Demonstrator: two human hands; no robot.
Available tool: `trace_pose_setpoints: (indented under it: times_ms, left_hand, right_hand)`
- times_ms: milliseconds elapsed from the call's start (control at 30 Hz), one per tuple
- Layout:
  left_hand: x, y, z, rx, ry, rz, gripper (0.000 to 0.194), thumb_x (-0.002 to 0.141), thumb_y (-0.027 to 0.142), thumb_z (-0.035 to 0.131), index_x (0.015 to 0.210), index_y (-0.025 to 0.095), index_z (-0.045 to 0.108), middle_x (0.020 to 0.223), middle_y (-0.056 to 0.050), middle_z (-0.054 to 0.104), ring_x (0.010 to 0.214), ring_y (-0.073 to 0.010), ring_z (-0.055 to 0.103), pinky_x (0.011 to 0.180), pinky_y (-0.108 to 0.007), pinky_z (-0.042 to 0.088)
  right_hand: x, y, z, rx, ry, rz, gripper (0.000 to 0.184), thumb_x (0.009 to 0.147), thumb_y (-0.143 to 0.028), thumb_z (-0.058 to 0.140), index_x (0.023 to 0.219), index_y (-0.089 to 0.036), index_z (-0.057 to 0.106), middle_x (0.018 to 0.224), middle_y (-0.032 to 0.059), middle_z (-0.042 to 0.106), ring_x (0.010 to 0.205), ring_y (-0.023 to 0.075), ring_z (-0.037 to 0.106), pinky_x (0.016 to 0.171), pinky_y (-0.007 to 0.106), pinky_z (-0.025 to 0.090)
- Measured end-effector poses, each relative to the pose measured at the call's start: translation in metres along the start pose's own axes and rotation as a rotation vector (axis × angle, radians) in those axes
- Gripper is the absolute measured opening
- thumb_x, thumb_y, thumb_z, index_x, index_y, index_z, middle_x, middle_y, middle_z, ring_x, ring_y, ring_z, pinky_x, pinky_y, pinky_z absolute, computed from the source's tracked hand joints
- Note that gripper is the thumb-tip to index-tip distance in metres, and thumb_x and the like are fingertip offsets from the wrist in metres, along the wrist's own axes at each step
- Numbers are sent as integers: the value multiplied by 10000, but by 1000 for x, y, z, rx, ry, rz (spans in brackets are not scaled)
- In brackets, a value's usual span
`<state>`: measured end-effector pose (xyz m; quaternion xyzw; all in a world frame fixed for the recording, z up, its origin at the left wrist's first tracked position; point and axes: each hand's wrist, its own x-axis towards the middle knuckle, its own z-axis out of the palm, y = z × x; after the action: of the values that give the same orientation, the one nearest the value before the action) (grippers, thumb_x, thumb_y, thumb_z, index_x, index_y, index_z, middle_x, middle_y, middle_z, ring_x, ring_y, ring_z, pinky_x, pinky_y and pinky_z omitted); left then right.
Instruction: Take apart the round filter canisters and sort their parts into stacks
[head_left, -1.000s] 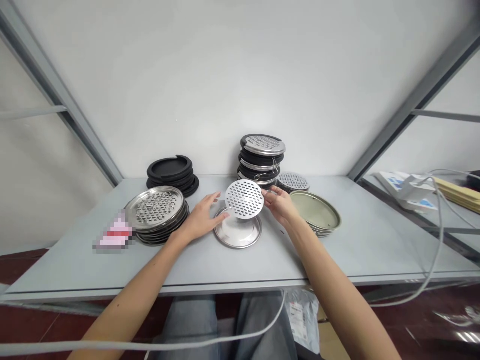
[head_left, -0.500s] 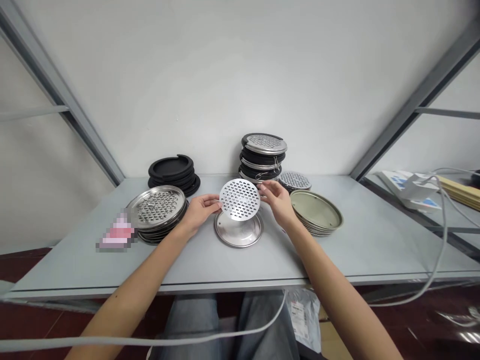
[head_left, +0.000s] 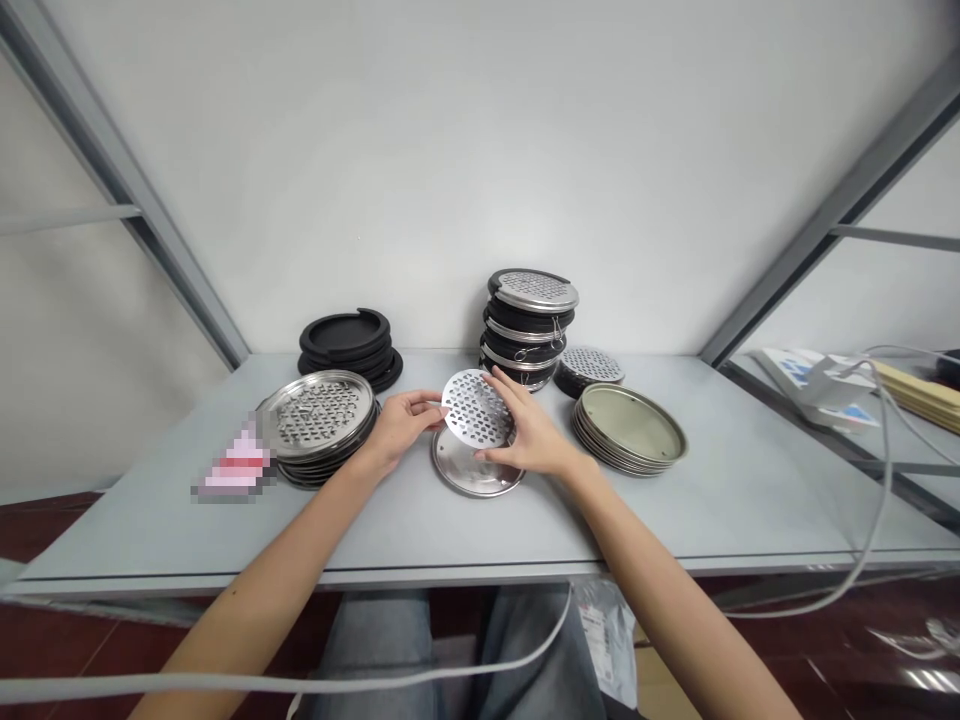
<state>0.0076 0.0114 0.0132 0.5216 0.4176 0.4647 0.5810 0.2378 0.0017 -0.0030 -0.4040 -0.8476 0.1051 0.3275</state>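
Roughly midway between the front and back edges of the bench (head_left: 420, 535), the left hand (head_left: 397, 428) pinches the perforated disc (head_left: 472, 408) over the metal plate (head_left: 471, 475), likely to steady its tilt, while the right hand (head_left: 534, 432) curves around the opposite rim, its grip unclear.

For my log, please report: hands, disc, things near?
Left hand pinching perforated metal disc; right hand spread at its edge. Metal tray below. Olive tray stack to right.

The held disc (head_left: 472, 408) is silver, patterned with holes, the table (head_left: 465, 535) pale grey
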Motion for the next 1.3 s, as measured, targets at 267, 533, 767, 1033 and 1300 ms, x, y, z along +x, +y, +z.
trace_pose_setpoints:
  times_ms: [267, 533, 767, 1033, 1300]
  left_hand:
    - [-1, -1, -3, -8, -200, 62, 419, 765, 436, 705, 1037, 122, 651, 777, -69, 720, 770, -186, 677, 796, -340, 516]
    - [-5, -14, 7, 537, -50, 314, 268, 832, 391, 602, 925, 155, 690, 799, -55, 725, 771, -189, 667, 736, -290, 496]
    - [-6, -13, 4, 689, -4, 433, 184, 856, 278, 539, 849, 180, 694, 775, -11, 721, 715, -152, 652, 653, -230, 482]
    - [-6, -9, 4, 716, 15, 459, 179, 858, 251, 533, 811, 178, 689, 722, 2, 714, 674, -139, 642, 663, -220, 487]
    - [-5, -11, 2, 759, 1, 485, 174, 861, 242, 524, 844, 187, 688, 781, 3, 714, 693, -138, 632, 686, -233, 492]
  right_hand:
    - [-15, -17, -19, 16, 93, 25, 1107, 572, -549, 794, 1463, -189, 246, 1462, 174, 355, 1345, 347, 339, 1119, 501, 284]
    - [-78, 29, -124, -200, 502, 379, 896, 697, -587, 687, 1428, -209, 335, 1426, 144, 432, 1254, 355, 462, 1022, 482, 415]
    - [-23, 114, -144, -521, 157, 745, 1006, 578, -747, 649, 1339, -118, 459, 1281, 226, 539, 1160, 391, 528, 957, 484, 438]
    - [1, 141, -113, -489, 98, 781, 1031, 601, -790, 589, 1363, -117, 417, 1302, 246, 505, 1181, 382, 511, 954, 464, 428]
    - [-12, 141, -112, -392, 237, 691, 863, 702, -676, 597, 1316, -83, 469, 1331, 239, 501, 1225, 369, 483, 998, 482, 409]
